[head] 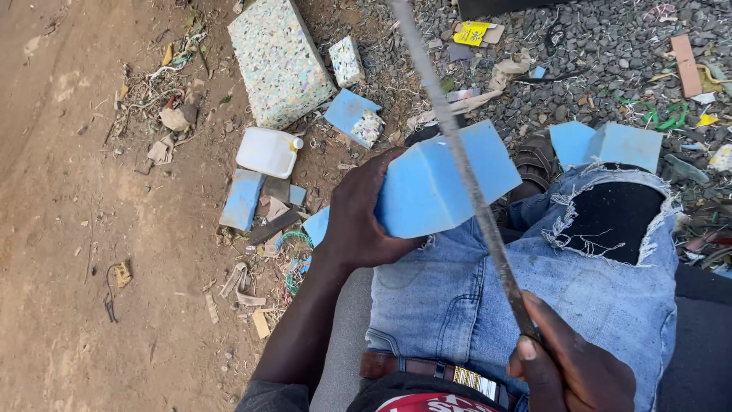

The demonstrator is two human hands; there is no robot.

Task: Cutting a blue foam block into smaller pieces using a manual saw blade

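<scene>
**Two grips: one on a blue foam block, one on a long thin blade**

The left hand has its grip wrapped over the near end of a light blue rectangular foam block, fingers curled on top and palm against the end, pressing the block onto the left thigh of torn blue denim jeans. The right hand is clenched around the lower end of a long, thin grey metal blade, which rises slantwise up and away across the face of the foam block; whether the blade touches the foam cannot be told.

Beyond the right knee lies a second light blue foam slab, on grey gravel. To the left, on bare brown earth, sit a white plastic jerrycan with a yellow cap, a large speckled multicoloured foam slab, and several small blue foam offcuts. Paper scraps and litter are scattered about them.
</scene>
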